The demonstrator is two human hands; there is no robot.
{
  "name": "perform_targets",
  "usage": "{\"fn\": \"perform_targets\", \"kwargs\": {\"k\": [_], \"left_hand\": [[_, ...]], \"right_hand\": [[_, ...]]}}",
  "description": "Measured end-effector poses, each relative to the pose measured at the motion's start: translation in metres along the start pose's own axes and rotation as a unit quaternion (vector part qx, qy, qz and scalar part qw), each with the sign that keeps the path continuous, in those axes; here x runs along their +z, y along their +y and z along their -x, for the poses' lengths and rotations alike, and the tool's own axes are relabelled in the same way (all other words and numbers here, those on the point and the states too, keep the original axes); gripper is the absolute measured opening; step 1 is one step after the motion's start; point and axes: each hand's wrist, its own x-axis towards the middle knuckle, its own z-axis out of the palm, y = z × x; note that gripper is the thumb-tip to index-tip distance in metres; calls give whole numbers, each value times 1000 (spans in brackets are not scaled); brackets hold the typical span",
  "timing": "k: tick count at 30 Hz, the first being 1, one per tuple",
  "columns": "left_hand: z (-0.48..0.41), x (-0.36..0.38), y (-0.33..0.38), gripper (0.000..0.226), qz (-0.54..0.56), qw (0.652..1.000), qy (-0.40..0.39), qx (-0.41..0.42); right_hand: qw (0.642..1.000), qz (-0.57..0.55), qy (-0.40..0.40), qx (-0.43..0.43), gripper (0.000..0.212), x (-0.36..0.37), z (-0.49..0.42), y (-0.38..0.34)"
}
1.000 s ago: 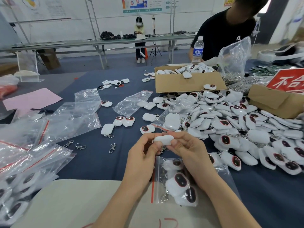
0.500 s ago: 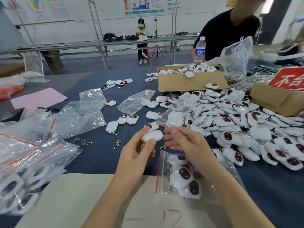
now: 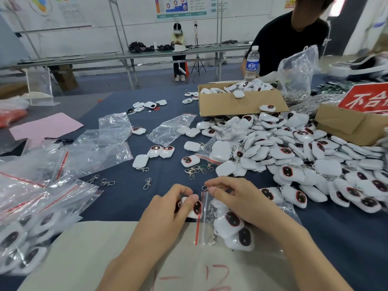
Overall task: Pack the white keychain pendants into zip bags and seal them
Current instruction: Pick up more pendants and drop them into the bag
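- Left hand point(image 3: 168, 208): fingers and thumb are curled round one white plastic keychain pendant point(image 3: 194, 207) with a dark, red-ringed oval face. The pendant is held right at the bag's mouth, near the middle of the worktop's near edge.
- Right hand point(image 3: 237, 198): fingertips pinch the upper lip of a clear plastic zip bag point(image 3: 210, 225) with a red seal strip. The hand lies over the bag.
- The zip bag rests partly on a flat beige sheet point(image 3: 94, 248) at the near edge. Several like pendants with metal rings are inside it, and its mouth faces the left hand.
- A loose heap of white pendants point(image 3: 294, 156) covers the right half of the dark blue cloth worktop point(image 3: 126, 202), out to the right edge.
- An open brown cardboard box point(image 3: 241, 106) toward the far edge holds more pendants. A clear water bottle with a blue label point(image 3: 252, 64) stands behind it.
- Empty clear bags point(image 3: 100, 152) lie left of centre, and filled bags point(image 3: 25, 238) lie at the near left corner.
- Small silver metal clasps point(image 3: 147, 183) lie loose between the empty bags and the hands.
- A pink paper sheet point(image 3: 46, 127) lies by the left edge.
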Motion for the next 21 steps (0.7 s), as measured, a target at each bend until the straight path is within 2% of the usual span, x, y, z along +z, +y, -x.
{"fn": "perform_targets", "kwargs": {"k": [4,8,12,16,18,21], "left_hand": [[0,3,14,20,113,993,-20,12],[2,7,24,26,155,985,-79,-2],[4,13,31,10,192,979,-44,-49],[5,19,38,28,206,975,-51,-64],[5,19,41,27,258,961,-52,-79],[6,18,44,14,340,936,-33,-84]], "right_hand": [[1000,-3,-11,1,14,0,0,1],[1000,-14,-7,-6,17,-1,0,2],[1000,-12,2,-12,20,3,-1,2],[1000,17,22,-13,19,5,-3,3],[999,20,29,-14,21,5,-4,2],[1000,18,18,-4,20,5,-3,-1]]}}
